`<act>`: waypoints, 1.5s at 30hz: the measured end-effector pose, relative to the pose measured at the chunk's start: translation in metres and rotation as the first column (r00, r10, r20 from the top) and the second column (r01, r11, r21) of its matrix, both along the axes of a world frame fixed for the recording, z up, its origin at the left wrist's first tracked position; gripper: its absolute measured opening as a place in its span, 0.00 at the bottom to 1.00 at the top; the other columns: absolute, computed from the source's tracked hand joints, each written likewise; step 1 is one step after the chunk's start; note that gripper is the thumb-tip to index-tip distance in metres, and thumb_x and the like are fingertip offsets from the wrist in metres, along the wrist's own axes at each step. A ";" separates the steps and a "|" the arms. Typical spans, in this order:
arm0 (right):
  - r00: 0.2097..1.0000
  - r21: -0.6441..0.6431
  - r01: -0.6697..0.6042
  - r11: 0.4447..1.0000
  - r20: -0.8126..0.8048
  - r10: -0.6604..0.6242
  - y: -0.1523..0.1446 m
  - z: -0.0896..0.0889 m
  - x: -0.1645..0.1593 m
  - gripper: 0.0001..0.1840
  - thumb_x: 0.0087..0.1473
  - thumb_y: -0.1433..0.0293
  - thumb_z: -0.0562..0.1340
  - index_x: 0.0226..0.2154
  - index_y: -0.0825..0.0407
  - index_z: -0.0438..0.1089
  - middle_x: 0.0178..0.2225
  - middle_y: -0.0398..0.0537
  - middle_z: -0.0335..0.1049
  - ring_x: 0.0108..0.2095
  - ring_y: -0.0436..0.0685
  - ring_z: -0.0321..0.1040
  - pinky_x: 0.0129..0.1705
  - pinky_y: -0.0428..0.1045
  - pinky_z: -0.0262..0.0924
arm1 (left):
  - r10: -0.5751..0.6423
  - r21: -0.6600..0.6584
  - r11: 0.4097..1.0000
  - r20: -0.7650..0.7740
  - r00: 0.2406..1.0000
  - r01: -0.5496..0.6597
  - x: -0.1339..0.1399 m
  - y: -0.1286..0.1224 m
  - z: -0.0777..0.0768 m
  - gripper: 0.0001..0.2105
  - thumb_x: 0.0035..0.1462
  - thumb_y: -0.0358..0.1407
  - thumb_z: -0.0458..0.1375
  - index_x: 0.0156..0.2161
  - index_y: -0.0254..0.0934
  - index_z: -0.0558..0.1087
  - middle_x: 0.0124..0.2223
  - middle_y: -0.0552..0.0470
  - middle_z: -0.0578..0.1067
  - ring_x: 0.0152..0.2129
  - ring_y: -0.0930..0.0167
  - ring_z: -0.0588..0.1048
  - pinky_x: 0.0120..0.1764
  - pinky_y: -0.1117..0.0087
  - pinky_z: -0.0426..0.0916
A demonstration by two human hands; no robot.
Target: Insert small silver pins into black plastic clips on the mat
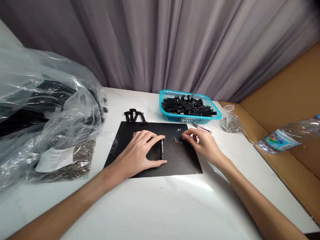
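My left hand [142, 150] grips a narrow black plastic part [162, 149] by its two ends, between thumb and fingers, over a black mat [151, 169]. To the right, my right hand [201, 141] has thumb and forefinger pinched together at the mat's right side; whatever sits in the pinch is too small to make out. Small shiny metal pieces [176, 139] lie on the mat just left of those fingertips. Another few small pieces [178, 130] lie slightly farther back.
A blue basket [191, 118] full of black parts stands at the back. Several black parts [135, 115] lie behind the mat. Plastic bags [78, 102], one holding metal pieces [82, 159], are at left. At right are a small bag [230, 124] and a plastic bottle [284, 138].
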State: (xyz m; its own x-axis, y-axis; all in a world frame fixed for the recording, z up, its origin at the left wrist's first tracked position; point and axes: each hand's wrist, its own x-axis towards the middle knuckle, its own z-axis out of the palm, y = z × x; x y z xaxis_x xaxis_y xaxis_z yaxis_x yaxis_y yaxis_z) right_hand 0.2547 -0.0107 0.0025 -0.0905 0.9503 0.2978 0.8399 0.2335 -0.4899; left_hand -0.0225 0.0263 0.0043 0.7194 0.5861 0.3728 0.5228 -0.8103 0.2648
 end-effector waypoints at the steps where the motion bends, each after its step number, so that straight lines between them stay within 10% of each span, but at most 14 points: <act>1: 1.000 0.002 0.000 1.000 -0.004 0.000 0.000 0.000 0.000 0.11 0.66 0.64 0.58 0.38 0.47 0.77 0.36 0.46 0.80 0.31 0.57 0.70 0.36 0.51 0.58 | -0.002 0.001 1.000 0.003 1.000 0.002 0.000 0.000 0.000 0.32 0.56 0.51 0.66 0.62 0.39 0.69 0.52 0.43 0.74 0.52 0.56 0.70 0.56 0.52 0.63; 20: 0.905 0.040 -0.282 0.959 -0.320 0.279 -0.010 0.012 -0.020 0.08 0.62 0.72 0.65 0.42 0.47 0.80 0.40 0.48 0.79 0.39 0.56 0.73 0.33 0.50 0.61 | -0.031 -0.049 0.998 0.069 0.997 0.034 0.005 -0.004 -0.004 0.30 0.55 0.50 0.68 0.58 0.38 0.68 0.53 0.45 0.73 0.53 0.58 0.70 0.57 0.55 0.64; 34: 0.996 0.210 -0.059 0.976 0.082 0.042 -0.011 -0.006 -0.020 0.08 0.66 0.71 0.61 0.42 0.47 0.78 0.41 0.48 0.76 0.40 0.58 0.75 0.36 0.50 0.64 | -0.061 0.022 0.998 0.074 0.995 0.059 0.008 -0.014 0.004 0.28 0.59 0.44 0.67 0.60 0.38 0.66 0.55 0.45 0.72 0.54 0.59 0.69 0.59 0.57 0.61; 45: 0.978 0.155 -0.119 0.981 -0.154 0.143 -0.017 -0.003 -0.030 0.09 0.63 0.74 0.60 0.42 0.49 0.75 0.33 0.44 0.76 0.26 0.51 0.68 0.29 0.46 0.62 | -0.002 -0.143 0.990 0.128 0.992 0.020 0.010 -0.013 0.000 0.29 0.54 0.46 0.69 0.58 0.40 0.69 0.54 0.47 0.73 0.53 0.59 0.69 0.57 0.55 0.64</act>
